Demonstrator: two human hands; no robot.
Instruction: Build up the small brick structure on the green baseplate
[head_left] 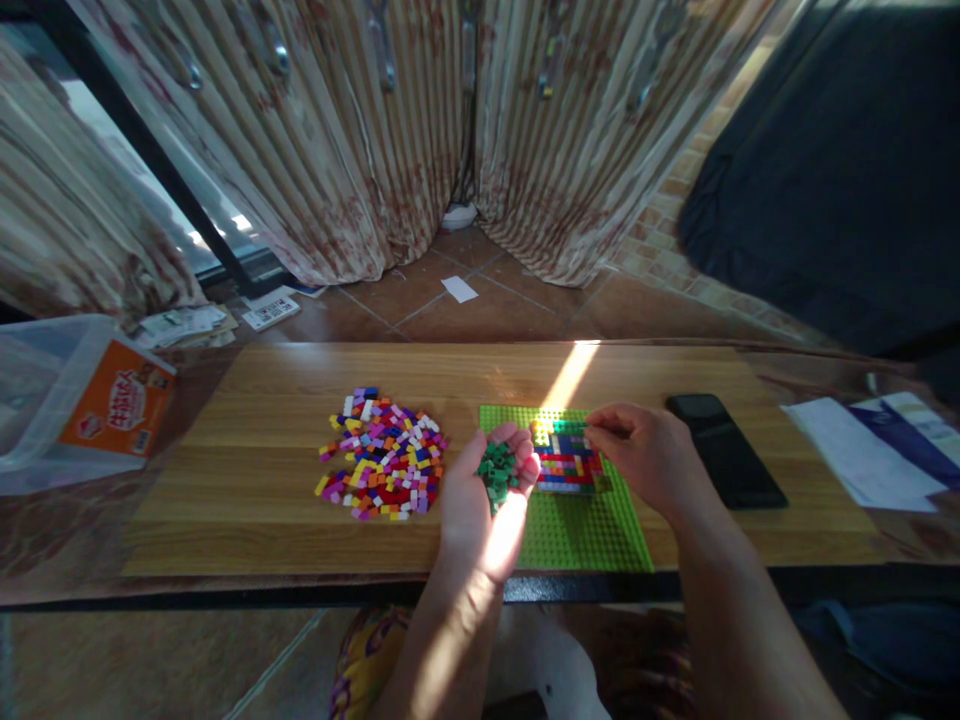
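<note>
Cupped palm up, my left hand [480, 490] holds a small heap of dark green toy bricks [497, 472]. It hovers over the left part of a lime-green baseplate [577, 535]. On the plate stands a block of built rows [566, 470] in red, blue, white and other colours, with green and yellow bricks along its far side. My right hand [649, 455] is at the far right corner of these rows, thumb and fingertips pinched together. Whatever the pinch holds is too small to make out. To the left lies a loose pile of mixed-colour bricks [390, 455].
A black phone [726, 450] lies right of the baseplate on the wooden tabletop [247, 450]. Beyond the left end stands a clear plastic box [60, 400] with an orange label. Papers [862, 450] lie past the right end. Curtains [360, 150] hang behind.
</note>
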